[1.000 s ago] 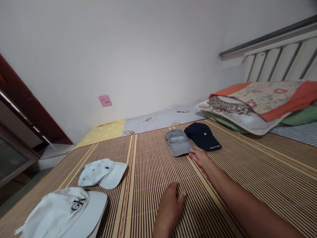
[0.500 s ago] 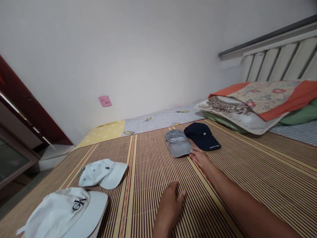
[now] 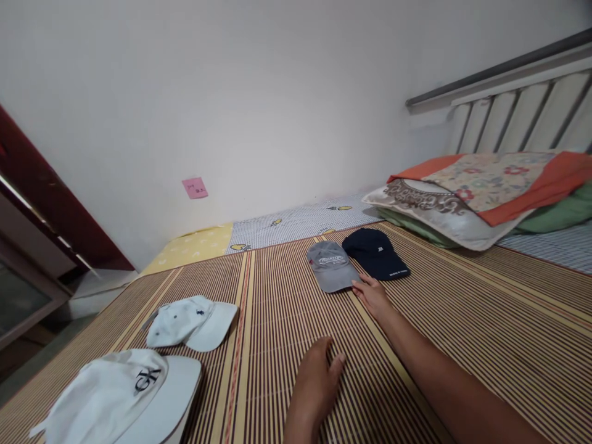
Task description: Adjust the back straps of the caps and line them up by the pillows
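Two hands: the right hand (image 3: 371,296) is touching the gray cap (image 3: 330,265) at its brim's right corner, fingers loosely stretched and slightly parted; whether they're pinching it, we can't tell. The left hand (image 3: 314,382) is sitting low over the striped mat (image 3: 277,308), half open, thumb spreading away from the fingers, holding nothing we're seeing.
Gray cap: lying on the mat's far half, showing off a rounded crown with white script across the front, a small red mark on its left side, and a smooth, plain brim.
Brim direction: pointing toward the near side and a touch right, the long axis running from far crown to near brim.
Navy cap (image 3: 374,253): crowding the gray cap's right flank, brim angling right and nearer, carrying white lettering along its edge.
Left side: well apart, the smaller white cap (image 3: 185,322) is aiming its brim right; the larger white cap (image 3: 106,394), wearing big dark letters, is lying nearer.
Far edge: pillows (image 3: 444,213) are stacking up at right, checked bedding (image 3: 296,214) is stretching along the wall (image 3: 277,111), and a pink note (image 3: 195,187) is hanging there.
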### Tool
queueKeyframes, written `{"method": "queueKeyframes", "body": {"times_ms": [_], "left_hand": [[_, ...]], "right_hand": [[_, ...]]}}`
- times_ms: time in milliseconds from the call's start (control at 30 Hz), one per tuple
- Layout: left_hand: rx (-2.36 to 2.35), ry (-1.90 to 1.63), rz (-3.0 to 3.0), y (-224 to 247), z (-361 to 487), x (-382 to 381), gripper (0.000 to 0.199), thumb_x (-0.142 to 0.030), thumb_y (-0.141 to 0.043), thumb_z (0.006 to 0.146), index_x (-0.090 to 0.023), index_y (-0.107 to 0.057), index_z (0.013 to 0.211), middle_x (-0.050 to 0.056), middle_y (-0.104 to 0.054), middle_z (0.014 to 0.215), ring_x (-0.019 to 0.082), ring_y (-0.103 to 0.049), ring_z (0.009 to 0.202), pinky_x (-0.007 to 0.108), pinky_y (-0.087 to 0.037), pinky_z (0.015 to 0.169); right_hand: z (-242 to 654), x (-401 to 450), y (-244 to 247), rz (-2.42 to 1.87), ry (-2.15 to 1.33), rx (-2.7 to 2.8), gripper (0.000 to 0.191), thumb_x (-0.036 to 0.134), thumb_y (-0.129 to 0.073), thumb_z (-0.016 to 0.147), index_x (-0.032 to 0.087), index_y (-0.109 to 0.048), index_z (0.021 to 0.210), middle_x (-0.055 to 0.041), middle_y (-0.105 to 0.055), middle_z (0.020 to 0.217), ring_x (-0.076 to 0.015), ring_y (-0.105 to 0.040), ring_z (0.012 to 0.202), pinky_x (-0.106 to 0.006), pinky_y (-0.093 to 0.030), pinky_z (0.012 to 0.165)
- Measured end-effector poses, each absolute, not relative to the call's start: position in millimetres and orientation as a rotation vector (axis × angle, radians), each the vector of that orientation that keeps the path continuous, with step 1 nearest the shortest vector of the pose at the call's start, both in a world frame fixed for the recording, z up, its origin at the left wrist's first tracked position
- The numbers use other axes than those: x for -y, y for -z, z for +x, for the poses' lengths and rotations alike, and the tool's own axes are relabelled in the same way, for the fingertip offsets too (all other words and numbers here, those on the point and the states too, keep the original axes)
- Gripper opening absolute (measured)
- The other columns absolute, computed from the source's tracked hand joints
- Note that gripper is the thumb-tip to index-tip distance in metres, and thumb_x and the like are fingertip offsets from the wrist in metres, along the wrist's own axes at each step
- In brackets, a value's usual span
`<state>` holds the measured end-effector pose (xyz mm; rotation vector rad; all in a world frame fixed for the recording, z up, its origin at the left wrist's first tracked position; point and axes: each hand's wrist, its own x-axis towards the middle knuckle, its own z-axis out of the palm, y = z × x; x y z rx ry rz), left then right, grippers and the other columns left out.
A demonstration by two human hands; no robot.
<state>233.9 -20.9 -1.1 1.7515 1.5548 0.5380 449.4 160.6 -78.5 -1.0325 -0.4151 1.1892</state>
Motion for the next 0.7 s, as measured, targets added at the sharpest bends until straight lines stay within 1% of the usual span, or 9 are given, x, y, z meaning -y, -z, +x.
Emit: {"method": "queueKeyframes", "body": {"times_ms": [167, 300, 500, 633, 700], "left_hand": [[-1.599, -0.543, 1.667, 2.6, 234.8, 22.1, 0.056, -0.048, -0.053, 0.093, -0.02, -0.06, 0.141, 0.015, -0.058, 0.149, 0.035, -0.053, 0.136, 0.048, -0.042, 0.111], [-1.571, -0.546, 1.713, 0.1, 233.6, 22.4, 0.056, -0.046, -0.052, 0.093, -0.018, -0.06, 0.141, 0.015, -0.06, 0.147, 0.033, -0.054, 0.135, 0.046, -0.041, 0.112], [-1.552, -0.511, 1.729, -4.7, 231.2, 22.3, 0.057, -0.044, -0.051, 0.093, -0.016, -0.058, 0.143, 0.015, -0.059, 0.148, 0.034, -0.053, 0.136, 0.047, -0.041, 0.113], [-1.528, -0.552, 1.735, -7.3, 230.8, 24.4, 0.057, -0.044, -0.051, 0.094, -0.016, -0.058, 0.143, 0.014, -0.06, 0.147, 0.033, -0.053, 0.136, 0.046, -0.041, 0.113], [-1.535, -0.54, 1.721, -7.1, 230.0, 24.8, 0.057, -0.044, -0.051, 0.093, -0.016, -0.058, 0.143, 0.014, -0.059, 0.147, 0.032, -0.053, 0.137, 0.045, -0.04, 0.114]], "right_hand": [[451.2, -159.8, 77.4, -1.045, -1.218, 0.417, 0.018, 0.025, -0.067, 0.098, 0.014, -0.066, 0.112, -0.0037, -0.069, 0.101, -0.015, -0.068, 0.078, -0.029, -0.06, 0.066], [452.2, -159.7, 79.1, -1.055, -1.215, 0.417, 0.017, 0.025, -0.067, 0.098, 0.015, -0.066, 0.111, -0.0039, -0.069, 0.101, -0.0154, -0.068, 0.079, -0.03, -0.06, 0.066], [448.8, -156.8, 81.1, -1.086, -1.164, 0.472, 0.016, 0.024, -0.067, 0.098, 0.013, -0.066, 0.11, -0.0023, -0.069, 0.095, -0.0139, -0.068, 0.075, -0.027, -0.06, 0.064], [447.3, -153.2, 81.8, -1.187, -1.106, 0.575, 0.02, 0.029, -0.067, 0.099, 0.013, -0.065, 0.112, -0.0027, -0.07, 0.093, -0.0142, -0.069, 0.074, -0.028, -0.061, 0.064], [452.4, -150.2, 80.0, -1.278, -1.059, 0.643, 0.018, 0.027, -0.068, 0.097, 0.013, -0.066, 0.108, -0.0012, -0.07, 0.087, -0.014, -0.068, 0.069, -0.029, -0.06, 0.063]]}}
